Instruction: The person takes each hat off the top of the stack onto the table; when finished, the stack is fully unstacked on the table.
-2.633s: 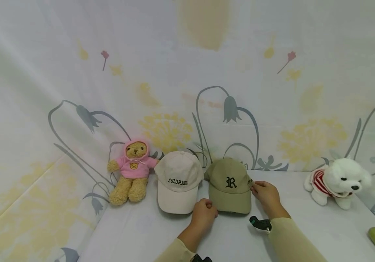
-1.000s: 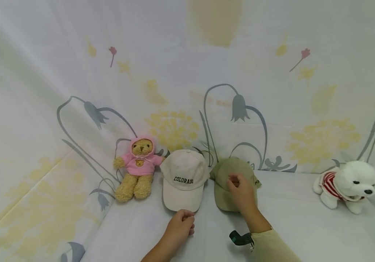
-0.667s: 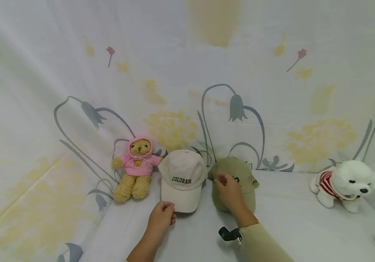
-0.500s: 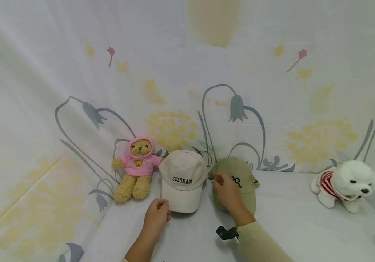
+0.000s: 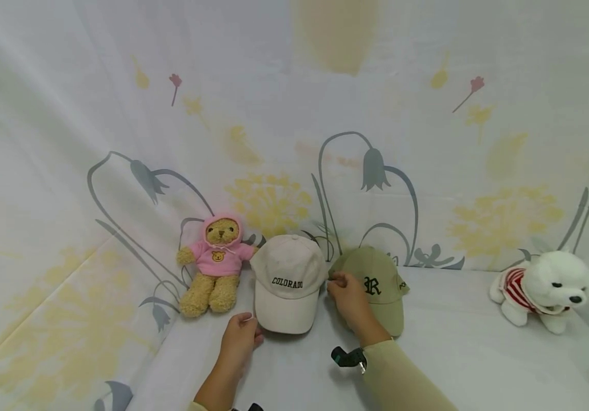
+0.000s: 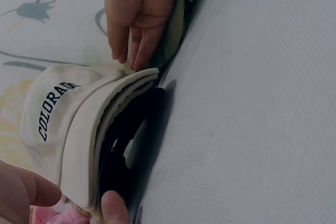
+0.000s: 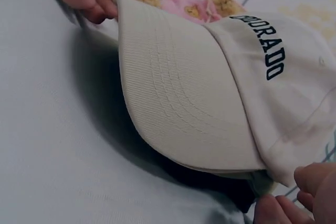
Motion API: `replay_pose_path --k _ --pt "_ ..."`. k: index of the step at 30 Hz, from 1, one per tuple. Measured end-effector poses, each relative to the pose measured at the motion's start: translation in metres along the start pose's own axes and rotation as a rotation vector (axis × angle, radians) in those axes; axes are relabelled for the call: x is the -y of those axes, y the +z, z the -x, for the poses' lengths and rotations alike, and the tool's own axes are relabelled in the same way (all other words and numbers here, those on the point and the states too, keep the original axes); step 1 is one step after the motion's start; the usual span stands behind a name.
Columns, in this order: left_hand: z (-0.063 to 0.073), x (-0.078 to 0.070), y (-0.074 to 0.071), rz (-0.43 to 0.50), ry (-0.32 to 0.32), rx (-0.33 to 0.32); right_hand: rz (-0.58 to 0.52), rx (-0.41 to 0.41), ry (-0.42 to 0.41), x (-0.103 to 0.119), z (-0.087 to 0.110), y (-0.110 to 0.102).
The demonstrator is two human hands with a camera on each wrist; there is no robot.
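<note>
The cream cap [image 5: 294,260] sits between the left hand [image 5: 239,338], thumb spread from fingers at the brim [image 5: 286,314] edge, and the right hand [image 5: 349,299], fingers loosely extended. White tabletop [image 5: 299,377] runs out before it.

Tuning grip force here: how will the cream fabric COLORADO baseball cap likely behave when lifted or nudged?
The cream fabric COLORADO baseball cap is probably light for its size: it looks hollow underneath in the left wrist view. Its curved brim, with rows of stitching, looks fairly stiff. The cloth crown shows soft creases, so it may dent if squeezed.
</note>
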State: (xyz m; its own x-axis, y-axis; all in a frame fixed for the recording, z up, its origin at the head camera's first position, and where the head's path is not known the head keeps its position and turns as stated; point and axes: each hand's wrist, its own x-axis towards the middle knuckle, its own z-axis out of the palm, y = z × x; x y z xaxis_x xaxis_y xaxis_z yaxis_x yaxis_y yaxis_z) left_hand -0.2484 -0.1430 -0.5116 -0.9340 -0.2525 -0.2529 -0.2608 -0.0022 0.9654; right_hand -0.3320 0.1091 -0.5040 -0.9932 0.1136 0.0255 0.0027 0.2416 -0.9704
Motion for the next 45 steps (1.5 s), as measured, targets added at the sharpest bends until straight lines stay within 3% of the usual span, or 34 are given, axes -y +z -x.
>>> replay_pose_path --k 5,12,17,23,37,45 --pt "-0.003 0.007 0.001 0.1 -0.02 0.039 -0.081 0.015 0.034 -0.001 -0.003 0.006" --pt "-0.004 0.01 0.007 0.183 -0.026 0.043 -0.141 0.013 0.049 -0.003 -0.006 0.014" --pt "-0.003 0.009 0.008 0.178 -0.019 0.036 -0.237 0.025 0.087 -0.004 -0.008 0.018" --pt "-0.005 0.009 0.01 0.183 -0.021 0.031 -0.332 -0.02 0.136 -0.005 -0.01 0.02" --pt "-0.006 0.011 0.008 0.183 -0.071 0.022 -0.37 -0.04 0.132 -0.005 -0.008 0.022" --pt "-0.002 0.009 0.004 0.145 -0.033 0.025 -0.384 -0.032 0.139 -0.003 -0.006 0.023"
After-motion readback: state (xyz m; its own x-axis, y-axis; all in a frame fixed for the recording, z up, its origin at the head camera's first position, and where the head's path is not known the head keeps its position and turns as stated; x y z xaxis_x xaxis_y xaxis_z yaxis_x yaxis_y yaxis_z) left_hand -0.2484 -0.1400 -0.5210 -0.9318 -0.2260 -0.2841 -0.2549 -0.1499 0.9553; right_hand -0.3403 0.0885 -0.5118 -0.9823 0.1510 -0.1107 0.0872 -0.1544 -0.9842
